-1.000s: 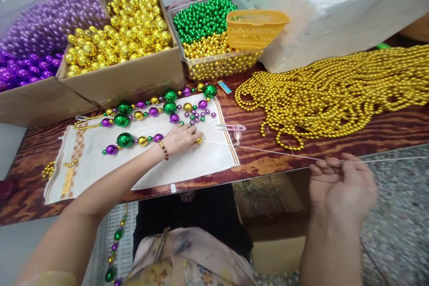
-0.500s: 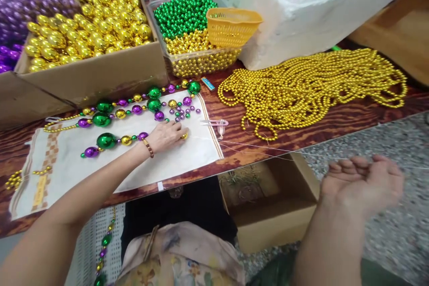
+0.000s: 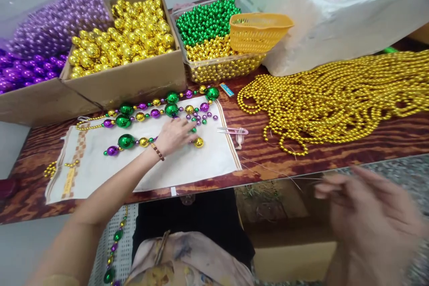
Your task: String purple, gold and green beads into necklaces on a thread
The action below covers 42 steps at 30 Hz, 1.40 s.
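My left hand (image 3: 176,134) reaches over the white cloth (image 3: 187,170), fingers stretched forward and spread, with fingertips at a small green bead beside the loose purple and green beads (image 3: 198,119). Under and beside it runs a short strand with a big green bead (image 3: 126,141), a purple bead (image 3: 112,150) and, at the right end, a gold bead (image 3: 199,142). My right hand (image 3: 372,214), smeared by motion, is off the table's front edge, its fingertips pinched on a thin thread (image 3: 310,178). Thread snips (image 3: 234,131) lie on the cloth's right edge.
Boxes of gold beads (image 3: 124,71) and purple beads (image 3: 56,22) stand behind. Next to them are a clear bin (image 3: 221,71), a yellow basket (image 3: 258,35) and a white foam box (image 3: 295,31). Gold bead strands (image 3: 321,94) lie at right; a cardboard box (image 3: 295,254) sits below.
My left hand has shifted from the gold bead up toward the loose small beads. My right hand has turned and its fingers have closed in on the thread. The view has swung leftward.
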Tool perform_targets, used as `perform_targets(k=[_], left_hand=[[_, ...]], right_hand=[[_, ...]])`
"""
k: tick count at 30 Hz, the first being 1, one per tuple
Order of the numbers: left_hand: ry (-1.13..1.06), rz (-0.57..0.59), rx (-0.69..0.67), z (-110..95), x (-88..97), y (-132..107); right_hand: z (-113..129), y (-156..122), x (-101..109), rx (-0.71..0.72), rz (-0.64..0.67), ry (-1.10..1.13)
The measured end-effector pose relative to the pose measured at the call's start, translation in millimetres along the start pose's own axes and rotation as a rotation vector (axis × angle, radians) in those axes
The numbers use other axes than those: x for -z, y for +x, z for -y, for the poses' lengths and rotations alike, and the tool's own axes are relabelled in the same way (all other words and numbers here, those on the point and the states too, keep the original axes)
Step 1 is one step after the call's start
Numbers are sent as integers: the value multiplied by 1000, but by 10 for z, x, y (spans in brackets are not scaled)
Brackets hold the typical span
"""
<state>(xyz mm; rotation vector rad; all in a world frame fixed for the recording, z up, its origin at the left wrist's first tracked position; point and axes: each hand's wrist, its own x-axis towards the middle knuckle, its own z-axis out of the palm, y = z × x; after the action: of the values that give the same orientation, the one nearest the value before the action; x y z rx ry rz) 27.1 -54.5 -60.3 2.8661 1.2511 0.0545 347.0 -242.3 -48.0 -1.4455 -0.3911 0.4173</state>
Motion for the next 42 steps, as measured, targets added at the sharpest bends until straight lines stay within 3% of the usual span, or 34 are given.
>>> perform_targets(k=[2,4,8,12,16,20,22,24,27,29,31,35,42], left_hand=[[-78,-62,187,133,26,33],[-117,-45,275,210,45,99],[-79,124,198,112,84,260],[25,221,178,-85,105,334],[72,269,217,-156,67,340],[56,266,234,-136,47,342],[3,203,257,-99,69,322],[-219,67,306,-61,109,274],[-968,-94,416,-61,180,154],[-1513,-95,476,-117,221,60],[-1881,-68,507,-204,246,-26],[-2190,-70,508,-365,242,-128],[-2351,-114,530,-451,194,-167]], right_hand=[[-153,-248,-157,-21,243,-32],[-324,-470,-293,-108,447,-33],[-581,-816,-509,-215,702,0],[-692,-981,-594,-245,747,27],[-770,-993,-584,-249,737,25],[-835,-978,-579,-229,742,11],[-848,-980,-581,-218,755,-5],[-845,-985,-585,-208,764,-16],[-818,-999,-596,-191,788,-35],[-789,-1019,-604,-179,822,-46],[-755,-1046,-610,-172,846,-45],[-679,-1092,-605,-107,801,-47],[-581,-1082,-597,71,742,-148]])
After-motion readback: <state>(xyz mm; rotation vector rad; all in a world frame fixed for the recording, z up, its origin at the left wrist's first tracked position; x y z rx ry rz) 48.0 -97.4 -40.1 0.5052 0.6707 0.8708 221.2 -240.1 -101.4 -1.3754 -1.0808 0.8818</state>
